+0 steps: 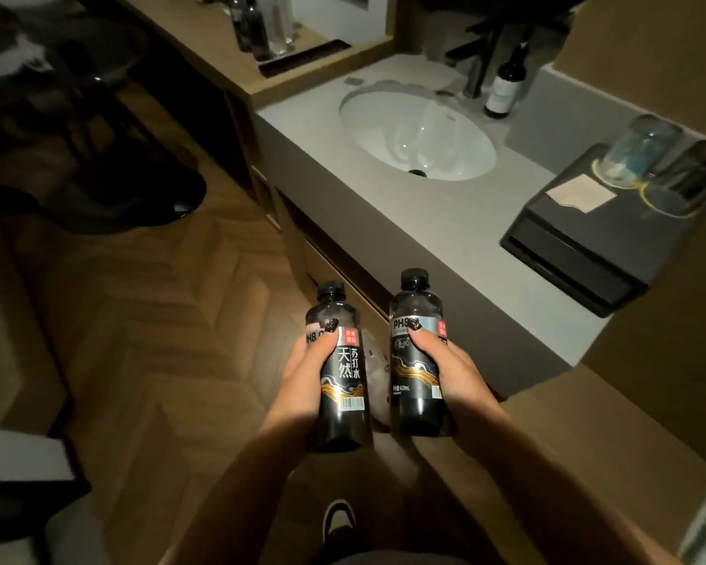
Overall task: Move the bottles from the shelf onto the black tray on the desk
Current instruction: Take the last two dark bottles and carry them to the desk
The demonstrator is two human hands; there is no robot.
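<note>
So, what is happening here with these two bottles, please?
A person stands by a sink counter and carries two dark bottles with black caps, both upright. The left hand grips the left bottle and the right hand grips the right bottle. Neither bottle is set down yet. A black tray with other bottles on it lies on the wooden desk further ahead, beyond the sink.

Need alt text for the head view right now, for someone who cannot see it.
Each hand grips an upright dark capped bottle: left hand on the left bottle, right hand on the right bottle, above wood flooring beside a grey counter with a white sink.
</note>
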